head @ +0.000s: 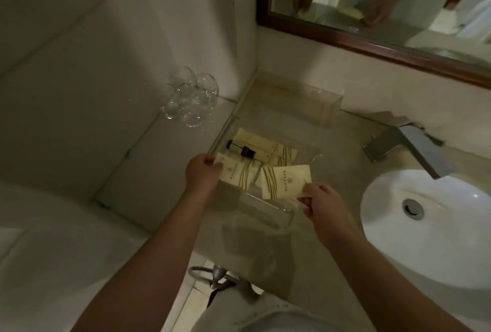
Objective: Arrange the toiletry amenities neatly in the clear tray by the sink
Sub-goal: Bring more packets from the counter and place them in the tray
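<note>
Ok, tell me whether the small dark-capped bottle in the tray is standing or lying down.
Lying down. The small bottle rests on its side across the cream packets inside the clear tray, dark cap pointing towards the sink.

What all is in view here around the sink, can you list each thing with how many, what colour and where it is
clear tray: one, transparent, on the counter left of the sink
cream packets: several, exact count unclear, cream with gold stripes, in the tray; one at each hand
small bottle: one, clear with dark cap, lying on the packets in the tray
clear box: one, transparent, behind the tray by the wall
glasses: a cluster, clear, count unclear, on the ledge to the left
sink: one, white, at right
faucet: one, silver, behind the sink
mirror: one, dark wood frame, upper right
left hand: on a packet at the tray's left edge
right hand: pinching a packet's corner
</note>
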Demonstrator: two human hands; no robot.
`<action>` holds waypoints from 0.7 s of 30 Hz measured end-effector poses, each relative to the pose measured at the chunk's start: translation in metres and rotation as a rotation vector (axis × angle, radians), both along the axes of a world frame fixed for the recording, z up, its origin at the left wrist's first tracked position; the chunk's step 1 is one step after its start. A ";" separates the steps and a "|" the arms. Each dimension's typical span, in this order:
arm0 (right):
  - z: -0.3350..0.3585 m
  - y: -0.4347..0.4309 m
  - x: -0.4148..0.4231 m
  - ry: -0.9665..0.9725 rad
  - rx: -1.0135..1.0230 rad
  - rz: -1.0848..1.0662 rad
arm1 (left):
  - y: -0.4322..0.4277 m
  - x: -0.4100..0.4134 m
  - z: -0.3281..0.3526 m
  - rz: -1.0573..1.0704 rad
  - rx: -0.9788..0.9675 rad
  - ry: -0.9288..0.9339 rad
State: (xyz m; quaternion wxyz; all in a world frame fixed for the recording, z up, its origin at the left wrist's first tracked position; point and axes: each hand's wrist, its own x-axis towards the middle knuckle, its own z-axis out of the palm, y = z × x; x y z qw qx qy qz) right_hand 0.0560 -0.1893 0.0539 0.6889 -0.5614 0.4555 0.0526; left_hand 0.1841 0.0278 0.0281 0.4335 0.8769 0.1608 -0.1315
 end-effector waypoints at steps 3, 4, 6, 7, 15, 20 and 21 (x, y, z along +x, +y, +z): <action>0.002 0.001 0.003 0.009 -0.009 -0.055 | -0.003 0.008 -0.002 0.040 0.012 -0.036; 0.002 0.000 0.004 0.011 -0.007 -0.070 | -0.005 0.009 -0.002 0.048 0.016 -0.053; 0.003 -0.002 0.005 0.015 -0.008 -0.079 | -0.008 0.012 -0.003 0.074 0.009 -0.066; 0.004 -0.003 0.006 0.016 -0.011 -0.078 | -0.009 0.013 -0.004 0.091 0.001 -0.062; 0.010 -0.014 0.011 0.012 -0.009 -0.125 | 0.009 0.022 -0.007 0.365 -0.252 0.028; 0.008 -0.019 0.017 -0.002 0.006 -0.156 | 0.030 0.029 0.000 0.495 -0.338 0.017; 0.007 -0.019 0.018 0.000 0.011 -0.152 | 0.029 0.029 0.001 0.496 -0.329 0.009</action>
